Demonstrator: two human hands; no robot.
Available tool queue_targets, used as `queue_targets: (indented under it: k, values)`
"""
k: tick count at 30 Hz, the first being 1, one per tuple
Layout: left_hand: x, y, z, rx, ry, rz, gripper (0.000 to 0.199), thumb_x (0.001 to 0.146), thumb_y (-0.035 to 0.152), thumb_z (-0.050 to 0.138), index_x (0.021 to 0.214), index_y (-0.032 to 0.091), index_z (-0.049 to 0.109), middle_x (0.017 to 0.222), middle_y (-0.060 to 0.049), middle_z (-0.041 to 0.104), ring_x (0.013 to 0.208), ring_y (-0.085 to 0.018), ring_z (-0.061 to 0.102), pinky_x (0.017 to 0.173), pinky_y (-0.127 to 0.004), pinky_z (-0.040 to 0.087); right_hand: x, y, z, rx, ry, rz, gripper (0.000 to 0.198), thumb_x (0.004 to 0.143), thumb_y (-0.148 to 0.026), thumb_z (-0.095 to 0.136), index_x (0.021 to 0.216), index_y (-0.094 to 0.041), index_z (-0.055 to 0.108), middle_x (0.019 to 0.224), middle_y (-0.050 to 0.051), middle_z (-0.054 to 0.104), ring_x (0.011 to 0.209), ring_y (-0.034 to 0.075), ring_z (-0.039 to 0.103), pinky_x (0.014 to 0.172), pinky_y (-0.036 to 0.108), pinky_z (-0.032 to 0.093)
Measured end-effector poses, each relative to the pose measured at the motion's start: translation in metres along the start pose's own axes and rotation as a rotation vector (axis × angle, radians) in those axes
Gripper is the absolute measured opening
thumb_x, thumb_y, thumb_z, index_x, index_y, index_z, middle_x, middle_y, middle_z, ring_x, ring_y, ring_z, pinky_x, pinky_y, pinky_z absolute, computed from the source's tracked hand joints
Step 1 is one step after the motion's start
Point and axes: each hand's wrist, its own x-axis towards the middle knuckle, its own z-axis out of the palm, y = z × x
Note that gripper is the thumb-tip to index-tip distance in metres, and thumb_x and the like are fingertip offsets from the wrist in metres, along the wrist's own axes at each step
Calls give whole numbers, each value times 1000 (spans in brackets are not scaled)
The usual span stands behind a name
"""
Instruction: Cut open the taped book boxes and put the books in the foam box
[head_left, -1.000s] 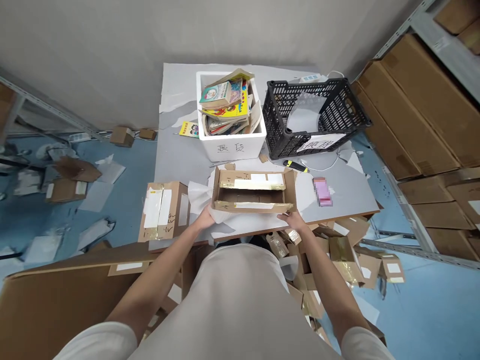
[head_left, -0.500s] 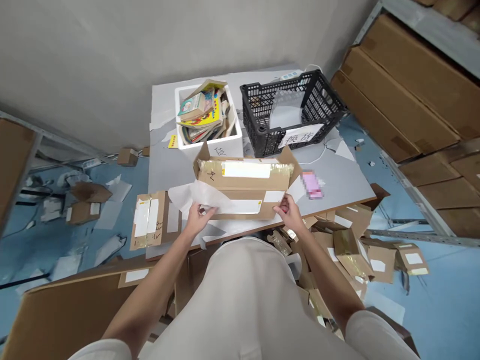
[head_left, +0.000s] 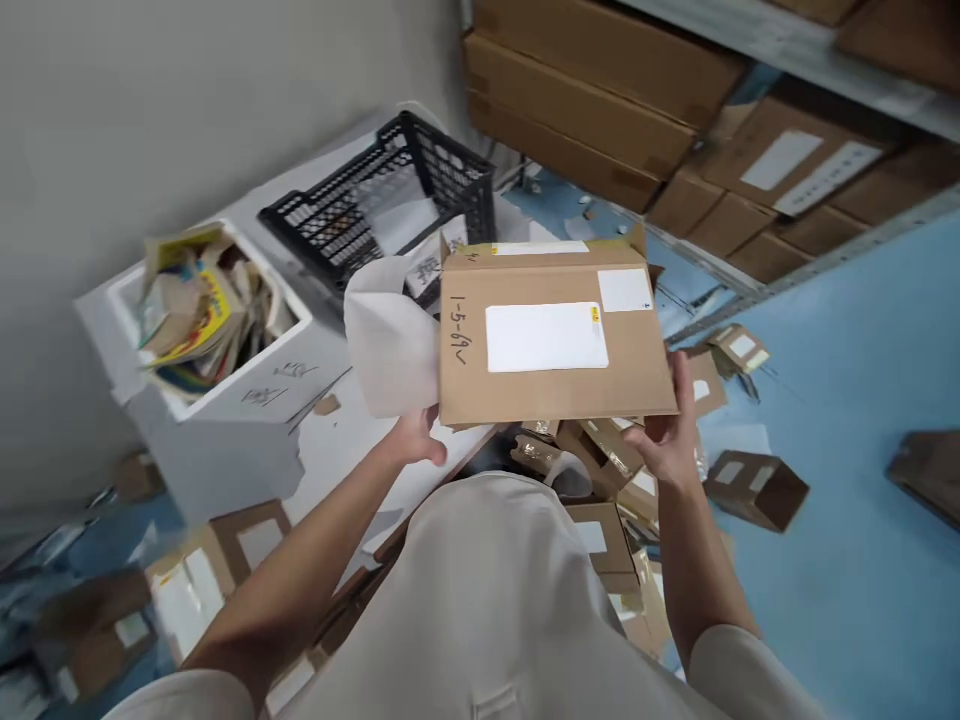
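Note:
A brown cardboard box (head_left: 551, 395) with white labels and handwritten marks is held up over the table's front edge. My right hand (head_left: 667, 430) grips its lower right corner, thumb in front and fingers around the side. At the lower left corner, my left hand (head_left: 416, 438) has its fingers tucked behind the box, partly hidden, with the thumb free. A white sheet of wrapping (head_left: 391, 335), curled at the top, sticks out from the box's left side just above my left hand.
On the grey table (head_left: 180, 470) stand a white foam bin (head_left: 277, 375) of books and a black plastic crate (head_left: 450, 185). Flattened and opened cartons (head_left: 600, 540) lie on the blue floor. Boxes fill a metal shelf (head_left: 697, 255) at the right. Another labelled carton (head_left: 225, 550) is at lower left.
The box has been lifted off the table and tilted so its labelled face shows. The view has turned right, and the white sheet now stands up beside the box.

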Motion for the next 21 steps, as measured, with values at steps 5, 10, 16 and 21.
queue_targets:
  k: [5,10,16,21]
  values:
    - [22,7,109,240,-218,1,61,41,37,89,94,17,66,92,-8,69,102,-32,63,95,-46,48,-49,9,-57,-360,323,164,134,61,-59,76,148,-22,-20,157,16,1,143,34,19,109,50,32]
    - [26,-4,188,319,-356,27,54,49,36,86,94,17,65,96,-9,70,94,-29,65,85,-42,53,-88,10,-89,-662,390,172,126,73,-50,70,144,-18,-29,155,22,5,144,36,10,110,58,23]
    - [26,-28,244,325,-509,114,68,53,32,84,114,18,55,108,-10,66,95,-25,64,85,-39,52,-132,24,-97,-845,405,461,99,74,-52,66,150,-23,10,152,20,16,139,40,25,96,56,44]
    - [13,-59,268,406,-625,44,65,50,30,85,108,19,58,106,-10,66,103,-29,61,93,-42,47,-165,41,-88,-893,543,644,93,76,-53,61,148,-19,13,140,22,35,129,38,40,89,53,49]
